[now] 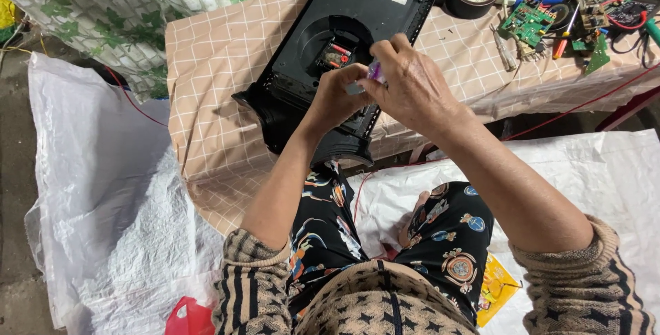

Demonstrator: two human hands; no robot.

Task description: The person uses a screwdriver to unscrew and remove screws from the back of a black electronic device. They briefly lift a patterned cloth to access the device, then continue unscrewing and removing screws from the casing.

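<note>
Our left hand and right hand pinch a small purple part above the black clock casing; loosened fingers could drop it inside.

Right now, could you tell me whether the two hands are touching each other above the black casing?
Touching. The head view shows the left hand and right hand meeting at the fingertips around a small purple item, above the black casing.
</note>
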